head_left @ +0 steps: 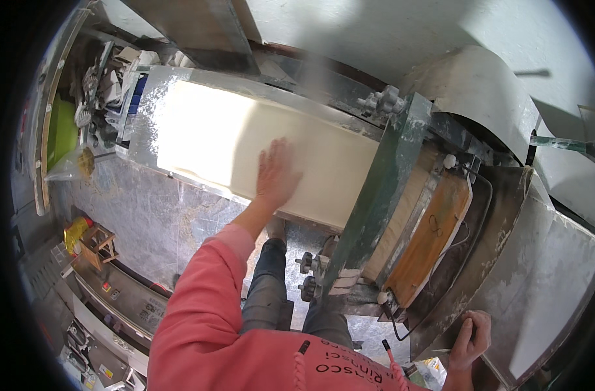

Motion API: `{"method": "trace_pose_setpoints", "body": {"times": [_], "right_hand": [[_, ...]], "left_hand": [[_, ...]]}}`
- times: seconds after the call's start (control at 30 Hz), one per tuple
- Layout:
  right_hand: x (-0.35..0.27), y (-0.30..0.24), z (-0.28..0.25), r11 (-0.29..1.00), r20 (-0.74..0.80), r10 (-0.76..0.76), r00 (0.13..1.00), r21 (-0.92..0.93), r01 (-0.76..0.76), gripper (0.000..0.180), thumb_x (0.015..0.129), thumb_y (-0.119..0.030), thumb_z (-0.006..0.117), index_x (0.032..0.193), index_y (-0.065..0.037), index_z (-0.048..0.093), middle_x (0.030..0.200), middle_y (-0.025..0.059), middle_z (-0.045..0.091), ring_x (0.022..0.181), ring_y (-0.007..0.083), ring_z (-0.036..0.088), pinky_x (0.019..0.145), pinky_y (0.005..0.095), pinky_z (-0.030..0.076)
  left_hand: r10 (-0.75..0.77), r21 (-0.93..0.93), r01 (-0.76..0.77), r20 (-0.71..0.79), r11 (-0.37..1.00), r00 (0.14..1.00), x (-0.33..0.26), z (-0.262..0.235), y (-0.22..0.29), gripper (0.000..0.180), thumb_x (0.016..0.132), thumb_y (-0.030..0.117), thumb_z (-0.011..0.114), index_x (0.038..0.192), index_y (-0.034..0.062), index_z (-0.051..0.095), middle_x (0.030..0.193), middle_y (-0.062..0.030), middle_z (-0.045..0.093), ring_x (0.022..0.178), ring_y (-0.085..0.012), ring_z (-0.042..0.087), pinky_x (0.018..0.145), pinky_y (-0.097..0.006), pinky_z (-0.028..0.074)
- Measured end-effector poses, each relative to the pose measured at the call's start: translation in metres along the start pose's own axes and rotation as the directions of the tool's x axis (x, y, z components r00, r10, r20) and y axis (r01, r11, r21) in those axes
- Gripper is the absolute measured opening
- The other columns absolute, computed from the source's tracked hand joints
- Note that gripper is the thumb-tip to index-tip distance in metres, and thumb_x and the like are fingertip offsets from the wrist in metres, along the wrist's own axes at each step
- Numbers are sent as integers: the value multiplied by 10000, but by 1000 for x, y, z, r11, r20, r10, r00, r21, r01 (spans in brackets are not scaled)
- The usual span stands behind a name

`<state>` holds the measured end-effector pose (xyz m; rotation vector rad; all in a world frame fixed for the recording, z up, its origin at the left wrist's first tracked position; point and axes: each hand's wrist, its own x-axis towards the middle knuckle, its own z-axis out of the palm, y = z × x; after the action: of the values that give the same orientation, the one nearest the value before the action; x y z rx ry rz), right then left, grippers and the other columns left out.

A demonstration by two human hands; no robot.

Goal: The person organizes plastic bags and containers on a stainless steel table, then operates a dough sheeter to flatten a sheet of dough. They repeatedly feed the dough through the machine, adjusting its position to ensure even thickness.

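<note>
A long, pale, smooth sheet of dough (271,150) lies on the metal bed (151,120) of a roller machine and runs up to its green frame (382,189). My left hand (279,173) is over the middle of the sheet, fingers stretched out and slightly blurred. It seems to rest flat on the dough, with nothing held. At the lower right my right hand (472,339) is curled at the near edge of a grey metal panel (545,274). Its fingers are bent against that edge, and part of the grip is hidden.
Beyond the frame sit a wooden board (434,228) and a curved metal cover (476,91). Black knobs (307,287) stick out at the near side. Cloths (112,88) and a green tub (63,127) stand at the left. A small wooden stool (97,246) is on the floor.
</note>
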<state>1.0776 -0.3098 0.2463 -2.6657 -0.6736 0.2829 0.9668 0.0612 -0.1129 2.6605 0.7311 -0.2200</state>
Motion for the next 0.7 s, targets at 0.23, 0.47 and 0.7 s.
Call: {"method": "trace_pose_setpoints", "body": {"times": [0.23, 0.47, 0.7], "right_hand": [[0, -3, 3, 999, -42, 22, 999, 43, -21, 110, 804, 55, 505, 873, 44, 590, 777, 144, 580, 730, 278, 545, 678, 361, 441], [-1, -7, 3, 999, -66, 36, 997, 39, -33, 85, 840, 43, 519, 882, 49, 593, 774, 138, 571, 708, 250, 536, 660, 340, 436], [-1, -4, 1, 999, -135, -24, 991, -25, 21, 70, 825, 21, 577, 869, 1, 628, 795, 124, 612, 722, 268, 576, 679, 346, 452]], "left_hand": [[-37, 45, 27, 235, 999, 971, -63, -5, -30, 822, 883, 428, 544, 1484, 14, 165, 1564, -152, 118, 1454, -307, 74, 1170, -473, 80], [-500, -6, 501, -82, 865, 862, -87, -1, -65, 867, 870, 444, 570, 1483, 2, 145, 1557, -173, 126, 1444, -341, 96, 1163, -473, 110], [-482, 108, 472, 103, 875, 870, -109, -19, -53, 886, 861, 449, 596, 1483, 2, 152, 1562, -168, 112, 1446, -327, 93, 1161, -484, 116]]}}
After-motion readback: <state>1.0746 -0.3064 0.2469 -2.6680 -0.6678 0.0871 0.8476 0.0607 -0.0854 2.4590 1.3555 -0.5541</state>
